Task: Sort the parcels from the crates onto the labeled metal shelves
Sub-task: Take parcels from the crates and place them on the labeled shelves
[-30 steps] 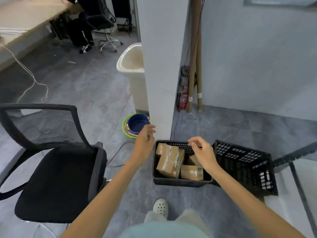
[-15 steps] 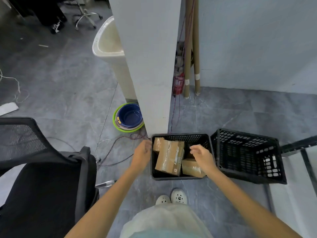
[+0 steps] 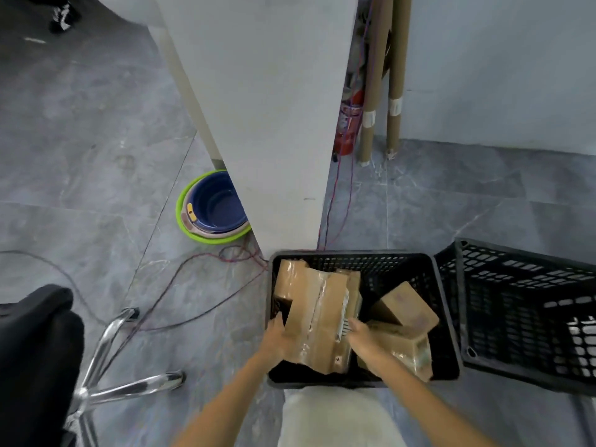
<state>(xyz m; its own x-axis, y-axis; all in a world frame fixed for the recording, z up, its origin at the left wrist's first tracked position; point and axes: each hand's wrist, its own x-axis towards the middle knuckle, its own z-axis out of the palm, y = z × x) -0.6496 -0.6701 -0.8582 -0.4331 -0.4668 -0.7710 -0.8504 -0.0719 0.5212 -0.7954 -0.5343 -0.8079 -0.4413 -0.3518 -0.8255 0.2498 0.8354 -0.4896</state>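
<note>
A black plastic crate (image 3: pixel 354 258) stands on the floor right below me and holds several taped cardboard parcels. The largest parcel (image 3: pixel 317 314) leans upright in its left half. My left hand (image 3: pixel 279 338) grips that parcel's left edge, and my right hand (image 3: pixel 361 338) grips its right edge near a white label. Two smaller parcels (image 3: pixel 404 304) lie in the crate's right half, partly under my right forearm. No shelves are in view.
A second black crate (image 3: pixel 522 314) lies tipped on its side to the right, touching the first. A white pillar (image 3: pixel 274 124) rises just behind the crates. Stacked basins (image 3: pixel 211 209), floor cables (image 3: pixel 180 285) and an office chair base (image 3: pixel 106 359) lie left.
I have leaned down closer over the crate. Both hands went from hovering above it to down inside, taking hold of the big parcel's two sides.
</note>
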